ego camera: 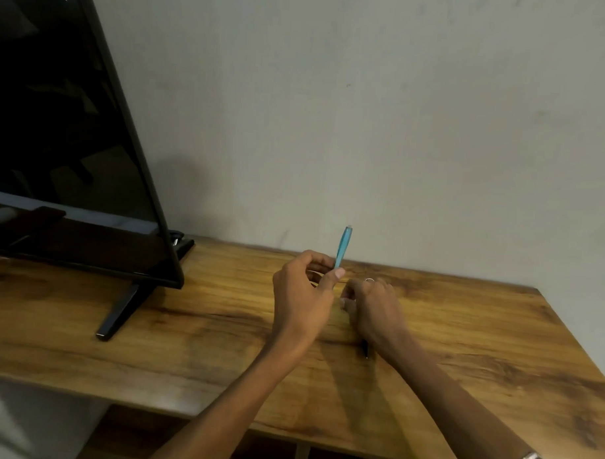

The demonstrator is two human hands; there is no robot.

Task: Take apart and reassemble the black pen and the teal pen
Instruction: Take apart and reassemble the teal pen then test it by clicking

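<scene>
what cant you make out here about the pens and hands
- Teal pen, head view: its lower end is hidden in the left hand.
- Black pen: only a short end shows under the right hand.
- Right hand's fingers: curled away, so what they hold is hidden.

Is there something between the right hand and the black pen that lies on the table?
Nothing visible stands between them. The right hand sits directly over the black pen on the table, and only the pen's near end shows below the wrist. Whether the fingers already grip it is hidden. The left hand holds the teal pen apart.
</scene>
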